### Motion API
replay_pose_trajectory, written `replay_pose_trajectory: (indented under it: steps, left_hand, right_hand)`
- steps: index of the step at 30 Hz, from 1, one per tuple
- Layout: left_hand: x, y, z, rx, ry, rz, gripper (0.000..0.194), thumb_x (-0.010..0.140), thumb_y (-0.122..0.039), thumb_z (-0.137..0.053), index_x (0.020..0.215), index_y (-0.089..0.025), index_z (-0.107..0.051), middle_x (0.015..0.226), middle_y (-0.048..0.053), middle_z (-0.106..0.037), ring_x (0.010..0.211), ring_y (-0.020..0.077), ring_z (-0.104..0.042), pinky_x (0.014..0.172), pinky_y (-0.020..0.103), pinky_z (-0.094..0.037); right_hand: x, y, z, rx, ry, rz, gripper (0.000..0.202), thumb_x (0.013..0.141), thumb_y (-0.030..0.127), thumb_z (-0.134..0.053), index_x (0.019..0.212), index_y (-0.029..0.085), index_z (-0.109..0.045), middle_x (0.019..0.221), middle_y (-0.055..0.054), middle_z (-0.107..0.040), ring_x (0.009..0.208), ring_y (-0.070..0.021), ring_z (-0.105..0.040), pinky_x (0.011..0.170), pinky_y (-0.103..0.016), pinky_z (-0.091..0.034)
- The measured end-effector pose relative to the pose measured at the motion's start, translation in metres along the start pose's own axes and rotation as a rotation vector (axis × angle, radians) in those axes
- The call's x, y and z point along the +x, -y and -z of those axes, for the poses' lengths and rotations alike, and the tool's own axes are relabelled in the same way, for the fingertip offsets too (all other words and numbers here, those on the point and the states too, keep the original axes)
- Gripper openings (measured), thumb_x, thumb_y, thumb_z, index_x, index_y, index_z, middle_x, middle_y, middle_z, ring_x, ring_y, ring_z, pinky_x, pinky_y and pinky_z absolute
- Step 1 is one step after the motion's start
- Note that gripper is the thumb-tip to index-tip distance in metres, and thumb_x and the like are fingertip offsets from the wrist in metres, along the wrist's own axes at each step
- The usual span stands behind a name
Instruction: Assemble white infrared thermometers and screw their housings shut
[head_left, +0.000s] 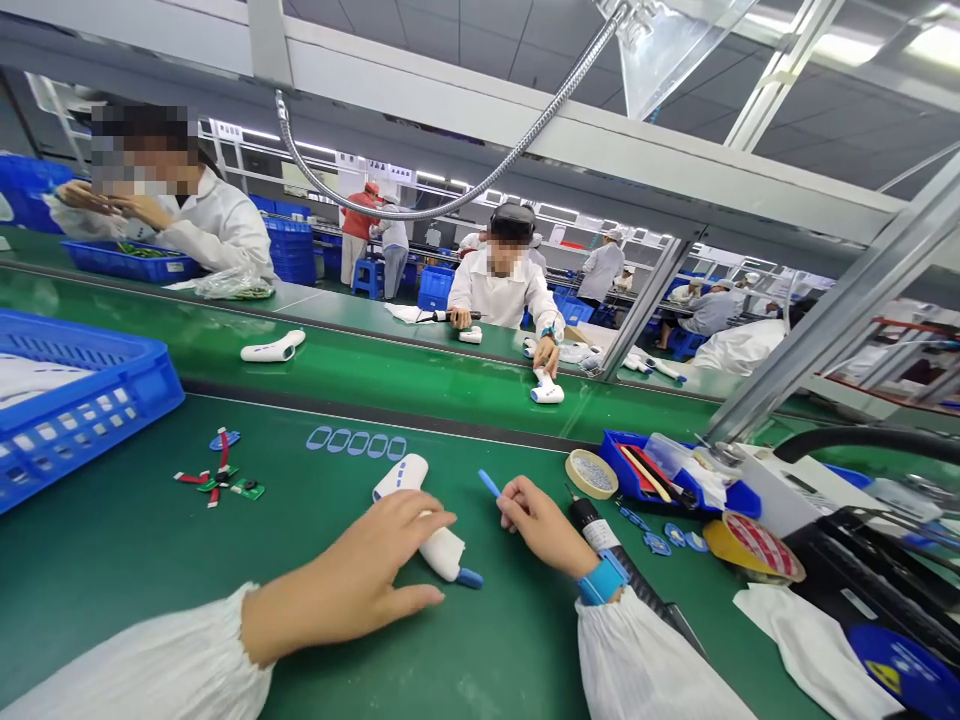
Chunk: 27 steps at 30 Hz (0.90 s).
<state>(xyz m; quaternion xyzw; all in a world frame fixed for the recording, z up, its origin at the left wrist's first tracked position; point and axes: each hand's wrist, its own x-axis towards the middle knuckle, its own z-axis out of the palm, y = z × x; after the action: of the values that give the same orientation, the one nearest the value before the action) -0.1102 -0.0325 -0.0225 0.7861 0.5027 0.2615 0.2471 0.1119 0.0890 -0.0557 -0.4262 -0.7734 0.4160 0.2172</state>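
Observation:
A white handheld device [442, 552] with blue buttons and a blue tip lies on the green bench [300, 660]. Across its middle rests my left hand [375, 570], fingers and thumb spread apart. To the right of the device, my right hand [541, 522] pinches a small blue strip [489, 482] that points up and left. A row of several blue oval rings [358, 442] lies beyond the device. Small green circuit boards with red and white strips [219, 480] sit to the left.
A blue basket [90, 410] stands at left. On the right are a screwdriver [600, 530], a tape roll [592, 473], a blue tray [637, 485] and blue parts [657, 543]. Across the belt [420, 370], a person's hand [547, 354] touches another white device [547, 389].

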Motion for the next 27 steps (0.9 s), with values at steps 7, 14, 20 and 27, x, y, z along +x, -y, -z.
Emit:
replay_pose_trajectory:
  steps: [7, 14, 20, 27]
  left_hand:
    - [0.027, 0.009, -0.007, 0.416, 0.113, -0.164, 0.029, 0.086, -0.036, -0.05, 0.11, -0.019, -0.053, 0.093, 0.006, -0.059, 0.094, 0.023, -0.055, 0.104, 0.056, -0.022]
    - [0.013, 0.026, -0.016, 0.435, -0.149, -0.101, 0.034, 0.087, -0.027, -0.048, 0.12, -0.022, -0.043, 0.108, 0.007, -0.055, 0.1, 0.0226, -0.053, 0.104, 0.053, -0.027]
    - [0.013, 0.025, -0.013, 0.415, -0.095, -0.135, 0.032, 0.089, -0.028, -0.045, 0.121, -0.023, -0.041, 0.108, 0.005, -0.054, 0.102, 0.0197, -0.051, 0.106, 0.047, -0.025]
    - [0.013, 0.019, -0.011, 0.407, 0.022, -0.091, 0.03, 0.087, -0.031, -0.049, 0.116, -0.023, -0.046, 0.103, 0.006, -0.055, 0.096, 0.0247, -0.049, 0.091, 0.046, -0.037]
  right_hand:
    - [-0.01, 0.018, 0.004, 0.13, 0.156, 0.072, 0.031, 0.08, 0.043, -0.046, 0.091, 0.015, -0.054, 0.069, -0.001, -0.057, 0.058, -0.0136, -0.05, 0.058, -0.027, -0.042]
    - [-0.021, 0.033, 0.009, 0.096, 0.213, 0.097, 0.017, 0.085, 0.028, -0.047, 0.088, 0.017, -0.06, 0.069, 0.0, -0.057, 0.063, -0.0129, -0.046, 0.06, -0.024, -0.036]
    - [-0.022, 0.038, 0.006, 0.071, 0.27, 0.096, 0.015, 0.085, 0.021, -0.049, 0.089, 0.016, -0.063, 0.067, 0.002, -0.057, 0.063, -0.0122, -0.048, 0.06, -0.023, -0.035]
    - [-0.022, 0.038, -0.008, 0.054, 0.291, 0.069, 0.014, 0.084, 0.016, -0.048, 0.087, 0.016, -0.062, 0.061, 0.004, -0.052, 0.057, -0.0103, -0.045, 0.058, -0.021, -0.034]
